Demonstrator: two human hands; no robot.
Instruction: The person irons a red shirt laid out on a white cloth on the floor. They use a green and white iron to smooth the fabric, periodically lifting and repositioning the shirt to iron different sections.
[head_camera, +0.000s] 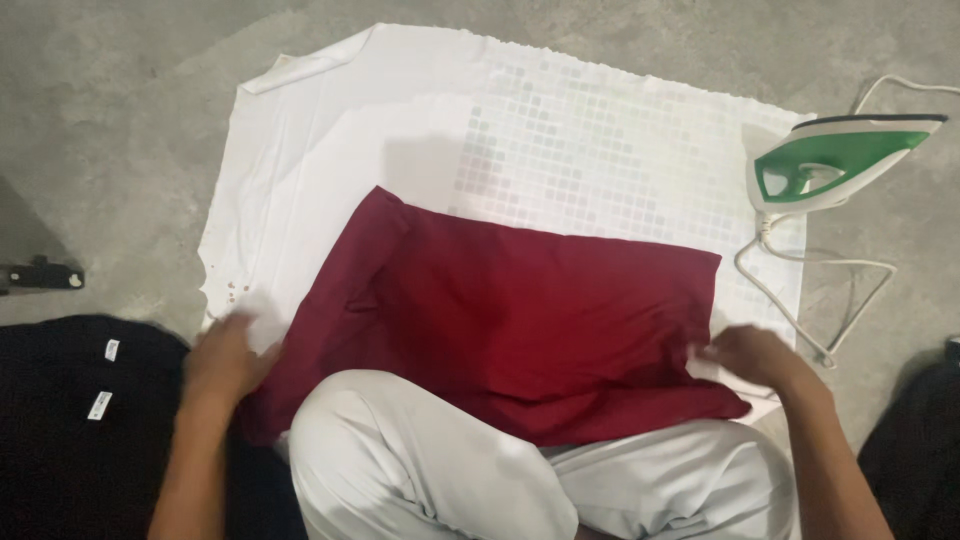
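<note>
Knees in pale trousers (420, 450) front a red cloth (520, 320), its long axis left-right between both hands: left hand (222, 360) and right hand (752, 355) each pinching an end.

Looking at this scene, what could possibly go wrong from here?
1. The iron stands at the edge of the white sheet; its cord loops near the right hand, so a snag might tip it.
2. The left hand and right hand pull the red cloth over the knee, which may leave creases.
</note>
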